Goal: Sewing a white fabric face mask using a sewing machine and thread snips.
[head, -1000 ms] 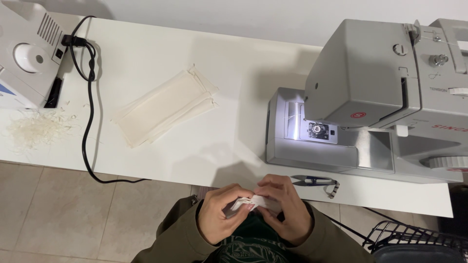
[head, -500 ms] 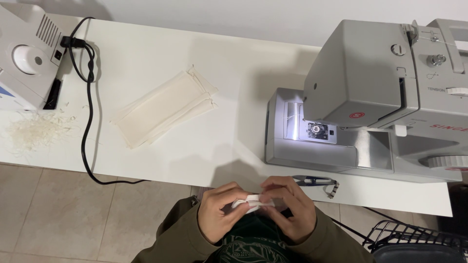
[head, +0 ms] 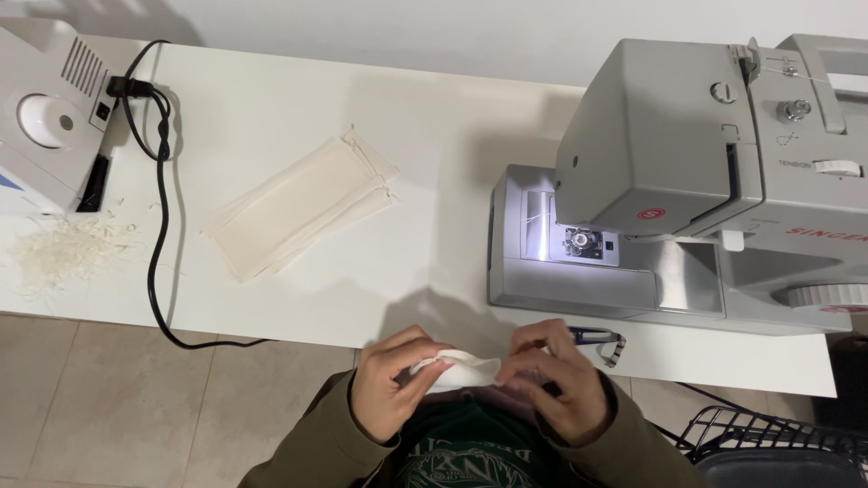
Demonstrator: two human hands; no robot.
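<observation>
Both hands hold one small piece of white fabric [head: 459, 369] close to the body, just below the near edge of the white bench [head: 271, 117]. The left hand [head: 391, 384] pinches its left end between thumb and fingers, and the right hand [head: 556, 384] grips its right end, fingers curled shut on it, so the piece hangs between the two hands above the lap. The fabric looks thin, soft and very light; it droops and folds wherever it is not supported, so it likely handles best pinched at its edges or corners with both hands rather than held in the middle.

On the bench, well apart from the hands, lies a flat stack of cream rectangular fabric pieces [head: 303, 206]. To the right stands a grey sewing machine [head: 687, 181] with its needle area lit. Small thread snips [head: 599, 339] lie just beside the right hand. At the far left sit a white device [head: 45, 117], a black power cable [head: 163, 244] and a heap of pale thread trimmings [head: 63, 253].
</observation>
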